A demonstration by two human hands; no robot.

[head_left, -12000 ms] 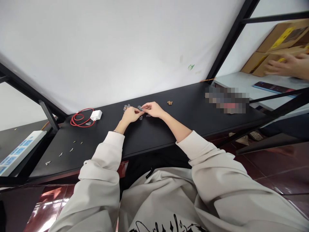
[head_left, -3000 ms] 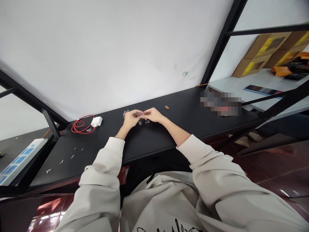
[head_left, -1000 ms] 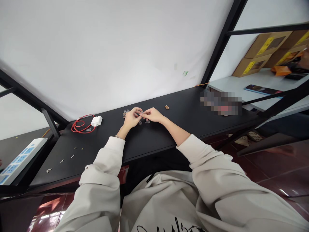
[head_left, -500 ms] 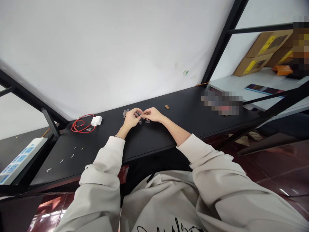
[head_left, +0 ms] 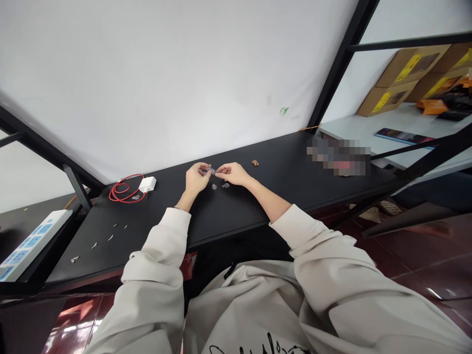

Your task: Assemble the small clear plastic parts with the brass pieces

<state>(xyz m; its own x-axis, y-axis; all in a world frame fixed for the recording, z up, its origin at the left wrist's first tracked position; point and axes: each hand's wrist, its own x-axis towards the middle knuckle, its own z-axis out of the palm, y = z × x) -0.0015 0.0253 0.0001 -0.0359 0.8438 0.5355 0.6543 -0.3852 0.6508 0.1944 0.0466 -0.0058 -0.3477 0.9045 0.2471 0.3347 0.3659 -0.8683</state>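
My hands are nearly together over the black table (head_left: 228,211), to the right of the white charger (head_left: 147,185) and well apart from it. My right hand (head_left: 233,174) has its thumb and forefinger pinched closed on a small clear piece (head_left: 213,172), which sits right at the fingertips, at the tip end rather than deep in the grip. My left hand (head_left: 196,178) meets it from the charger's side, fingers curled with a slight gap — whether they clamp the piece or only steady it, I cannot tell. Two loose clear pieces (head_left: 225,185) lie right of the charger, just on my side of the fingertips. Farther right of the charger is a cluster of tan bits (head_left: 255,162); a red cable (head_left: 114,194) loops left of it, and small metal bits (head_left: 95,245) lie left of it, closer to me.
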